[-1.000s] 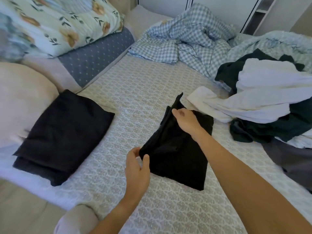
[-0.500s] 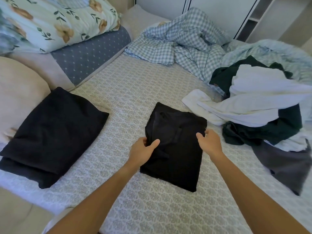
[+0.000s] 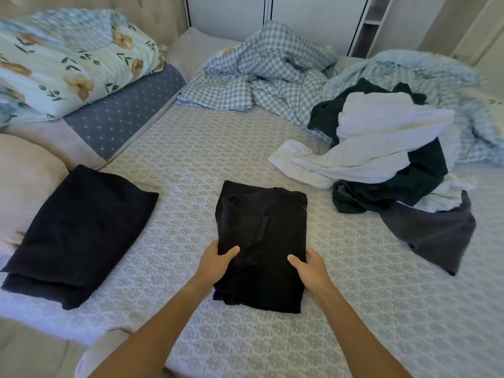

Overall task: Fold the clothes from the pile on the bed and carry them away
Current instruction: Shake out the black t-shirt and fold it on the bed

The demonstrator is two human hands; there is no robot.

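A folded black garment (image 3: 263,236) lies flat in the middle of the patterned bed (image 3: 191,165). My left hand (image 3: 218,259) grips its left edge, thumb on top. My right hand (image 3: 309,268) grips its right edge the same way. A second folded black garment (image 3: 79,233) rests at the left side of the bed, apart from both hands. The unfolded pile (image 3: 387,154) of white, dark green and grey clothes sits at the right.
A checked blue sheet (image 3: 259,77) is bunched at the far end. A floral duvet (image 3: 68,64) on a dotted blue pillow (image 3: 120,113) lies far left, with a beige cushion (image 3: 24,181) nearer. White wardrobe doors (image 3: 272,12) stand behind.
The black garment was laid flat from being held up in folding. Both hands slid down its sides toward its near end and now grip the edges.
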